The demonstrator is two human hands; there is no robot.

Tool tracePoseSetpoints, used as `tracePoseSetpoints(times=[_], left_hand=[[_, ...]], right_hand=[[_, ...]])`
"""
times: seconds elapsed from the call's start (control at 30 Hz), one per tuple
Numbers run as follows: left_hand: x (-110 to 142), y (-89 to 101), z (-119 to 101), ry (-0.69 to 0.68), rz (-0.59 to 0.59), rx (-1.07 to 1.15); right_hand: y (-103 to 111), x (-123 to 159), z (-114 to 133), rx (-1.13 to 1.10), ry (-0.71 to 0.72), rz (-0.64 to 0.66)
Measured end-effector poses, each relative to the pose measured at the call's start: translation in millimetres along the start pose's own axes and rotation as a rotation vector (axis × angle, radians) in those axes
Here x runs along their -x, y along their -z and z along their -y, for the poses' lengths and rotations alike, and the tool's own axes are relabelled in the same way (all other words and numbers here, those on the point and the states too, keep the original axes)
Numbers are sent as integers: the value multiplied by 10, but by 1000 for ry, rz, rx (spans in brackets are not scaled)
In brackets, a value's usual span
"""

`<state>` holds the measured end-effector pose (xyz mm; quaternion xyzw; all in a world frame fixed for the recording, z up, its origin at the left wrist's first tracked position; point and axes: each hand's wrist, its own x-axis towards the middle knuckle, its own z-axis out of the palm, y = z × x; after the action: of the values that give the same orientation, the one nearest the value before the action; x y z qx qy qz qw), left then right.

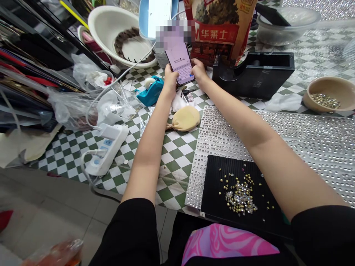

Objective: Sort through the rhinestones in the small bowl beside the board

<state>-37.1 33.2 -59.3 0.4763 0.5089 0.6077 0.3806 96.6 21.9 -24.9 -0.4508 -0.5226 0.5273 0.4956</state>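
Showing nearest, at the bottom edge, is a pink-and-purple swirled cloth (227, 240) between 2 black sleeves (133, 232). Just beyond it a black ridged board (215, 192) holds a scatter of small gold and clear stones (241, 197), most of them heaped right of its middle. The board overlaps a wide silver sheet (194, 188) set with rows of stones, which lies on the green-and-white checkered worktop (180, 149). Over at the left edge of the worktop sits a white power strip (111, 144) with plugs in it.

Farther in, a cream pouch (186, 119) lies between the 2 forearms, and a teal tape dispenser (151, 92) stands just left of the left wrist. Beyond the pouch, 2 hands hold 1 phone (183, 64), tilted up, a keyboard on its lit screen. The left hand (171, 79) grips the lower left edge, thumb over the glass; the right hand (200, 73) is at the lower right, thumb at the keyboard — the other fingers are mostly hidden, so I cannot tell their exact curl.

To the right are a black tape dispenser (255, 79) and a tan bowl (344, 98) of stones. Farthest back stand a printed red-and-brown bag (219, 40), a white basin (101, 33) holding a brown ring-shaped item, and a clear container (270, 35).
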Motion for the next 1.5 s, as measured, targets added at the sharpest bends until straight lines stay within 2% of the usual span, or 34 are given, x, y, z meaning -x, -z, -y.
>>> tracePoseSetpoints(times=[0.33, 0.63, 1.03, 1.33, 1.5], left_hand=[[43, 2, -29, -1, 53, 103], [49, -7, -39, 22, 78, 53], [144, -56, -156, 70, 13, 8], [101, -28, -95, 10, 37, 31], [55, -13, -64, 31, 47, 64]], right_hand=[[-5, 10, 10, 39, 20, 39], [13, -51, -43, 9, 46, 61], [17, -27, -61, -4, 55, 39], [41, 4, -43, 45, 53, 36], [31, -56, -100, 37, 90, 36]])
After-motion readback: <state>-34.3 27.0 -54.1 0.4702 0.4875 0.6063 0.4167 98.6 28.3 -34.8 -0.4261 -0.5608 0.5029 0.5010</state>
